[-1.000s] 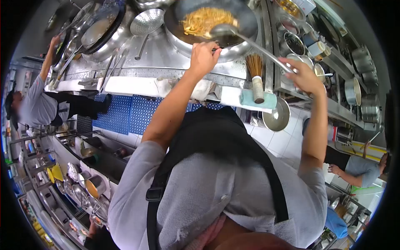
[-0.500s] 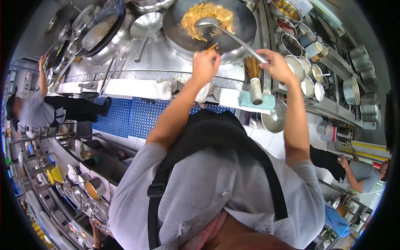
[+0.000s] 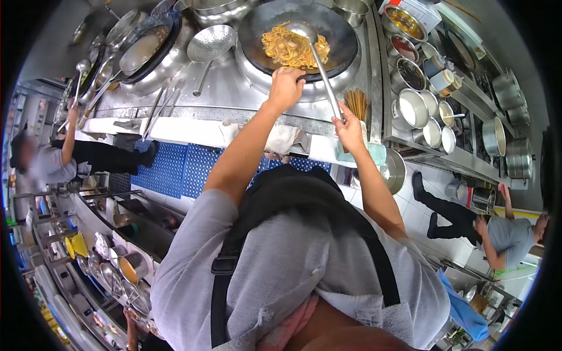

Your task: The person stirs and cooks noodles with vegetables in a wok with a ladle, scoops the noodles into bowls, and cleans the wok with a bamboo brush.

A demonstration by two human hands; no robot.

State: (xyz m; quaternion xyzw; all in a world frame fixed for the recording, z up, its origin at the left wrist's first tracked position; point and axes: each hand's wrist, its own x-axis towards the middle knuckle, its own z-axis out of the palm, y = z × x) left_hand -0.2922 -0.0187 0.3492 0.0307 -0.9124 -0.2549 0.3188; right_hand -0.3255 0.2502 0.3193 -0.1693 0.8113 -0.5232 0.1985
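Observation:
Noodles [image 3: 291, 49] lie in a dark wok [image 3: 249, 38] at the top middle of the head view. My left hand [image 3: 285, 90] is closed at the wok's near rim, its fingers curled over the edge. Part of its grip is hidden. My right hand [image 3: 350, 130] is wrapped round the long handle of a ladle [image 3: 324, 76]. The ladle's bowl rests among the noodles at their far side. Behind my right hand, a bamboo wok brush [image 3: 356, 104] stands partly covered.
A perforated skimmer [image 3: 212, 44] lies left of the wok on the steel counter [image 3: 234, 88]. Pots and sauce bowls [image 3: 407, 76] line the right side. Folded white cloths [image 3: 193, 130] run along the front edge. One person [image 3: 58, 158] is at the left, another [image 3: 503, 234] at the right.
The wok has tilted, and the noodles have slid into a tighter heap nearer me. My right hand has moved left and down, bringing the ladle's handle more upright. My left hand stays at the rim.

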